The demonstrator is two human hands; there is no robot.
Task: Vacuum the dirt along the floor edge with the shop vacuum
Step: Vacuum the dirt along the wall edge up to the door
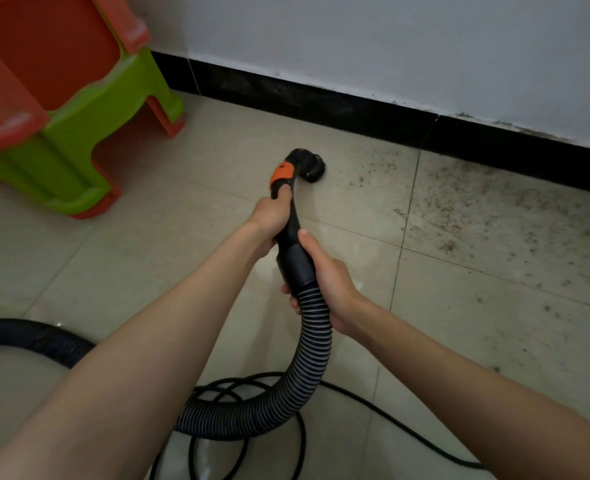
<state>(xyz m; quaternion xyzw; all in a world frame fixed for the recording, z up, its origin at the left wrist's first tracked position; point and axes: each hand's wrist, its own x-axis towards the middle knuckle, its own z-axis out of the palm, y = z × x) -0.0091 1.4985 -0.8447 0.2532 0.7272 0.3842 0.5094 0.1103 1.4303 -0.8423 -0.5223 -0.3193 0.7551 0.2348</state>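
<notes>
A black vacuum handle (291, 233) with an orange collar (281, 172) ends in a round black nozzle (312, 167) that sits on the beige tile floor (189, 188), a little short of the black baseboard (355, 109). My left hand (269, 216) grips the handle just below the orange collar. My right hand (328, 282) grips the cuff where the ribbed grey hose (307, 362) joins it. Dark specks of dirt (487, 209) are scattered over the tiles to the right of the nozzle, along the baseboard.
Stacked plastic stools (79, 109), orange and green, stand at the upper left near the wall. The hose loops back across the floor to the left edge (27, 336). A black power cord (238, 389) lies coiled under the hose and trails off to the lower right.
</notes>
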